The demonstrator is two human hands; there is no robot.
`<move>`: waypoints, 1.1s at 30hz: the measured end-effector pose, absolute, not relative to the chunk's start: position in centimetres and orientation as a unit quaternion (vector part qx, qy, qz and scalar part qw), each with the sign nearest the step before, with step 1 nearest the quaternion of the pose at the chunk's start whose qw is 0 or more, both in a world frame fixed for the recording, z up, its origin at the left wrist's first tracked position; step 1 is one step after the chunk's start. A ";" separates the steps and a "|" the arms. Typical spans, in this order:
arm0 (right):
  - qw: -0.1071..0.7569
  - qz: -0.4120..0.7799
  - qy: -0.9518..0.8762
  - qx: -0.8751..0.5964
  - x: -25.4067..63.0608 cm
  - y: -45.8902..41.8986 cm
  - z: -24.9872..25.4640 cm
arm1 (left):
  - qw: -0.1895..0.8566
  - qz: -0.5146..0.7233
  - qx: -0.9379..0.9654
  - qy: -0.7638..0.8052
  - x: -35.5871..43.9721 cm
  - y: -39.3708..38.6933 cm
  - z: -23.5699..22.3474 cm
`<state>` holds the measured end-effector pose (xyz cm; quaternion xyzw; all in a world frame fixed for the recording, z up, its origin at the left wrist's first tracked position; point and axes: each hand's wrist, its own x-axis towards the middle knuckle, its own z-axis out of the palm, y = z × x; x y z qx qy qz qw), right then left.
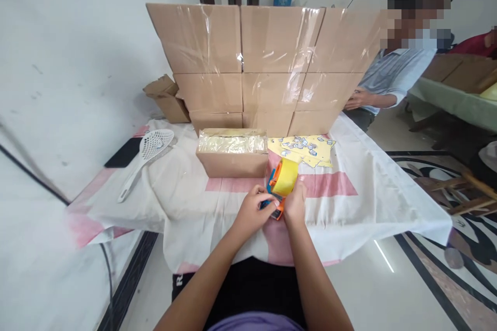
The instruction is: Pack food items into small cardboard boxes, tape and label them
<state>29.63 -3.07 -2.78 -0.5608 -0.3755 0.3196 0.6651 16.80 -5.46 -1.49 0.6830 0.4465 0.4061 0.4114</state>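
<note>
My right hand (295,205) is closed round a tape dispenser (285,178) with an orange and blue body and a roll of yellowish tape. My left hand (257,207) pinches at the dispenser's lower front end, its fingertips on the blue and orange part. Whether a strip of tape is between those fingers I cannot make out. Just beyond my hands lies a small cardboard box (237,164), its top covered with shiny clear tape. Yellow patterned sheets (306,149) lie to the right of that box.
A wall of stacked, taped cardboard boxes (272,51) rises at the table's back. On the left are a white slotted skimmer (155,145), a black flat object (123,152) and an opened carton (167,99). A person (404,62) stands behind on the right. Cloth covers the table (186,201).
</note>
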 end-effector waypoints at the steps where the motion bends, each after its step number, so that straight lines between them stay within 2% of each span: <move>1: 0.670 0.314 -0.348 -0.576 29.3 -3.2 -2.8 | 0.431 0.424 0.659 0.448 16.5 -5.7 -1.5; 5: 0.663 0.313 -0.338 -0.590 28.6 -3.3 -2.7 | 0.480 0.452 0.610 0.440 15.4 -6.7 -0.8; 16: 0.665 0.331 -0.392 -0.542 28.4 -2.7 -2.2 | 0.571 0.383 0.565 0.456 14.8 -7.4 -0.7; 21: 0.655 0.293 -0.401 -0.569 28.5 -2.6 -2.4 | 0.554 0.390 0.564 0.473 15.0 -8.8 -1.0; 33: 0.664 0.317 -0.383 -0.559 28.5 -2.7 -2.4 | 0.508 0.392 0.589 0.491 14.2 -11.1 -2.3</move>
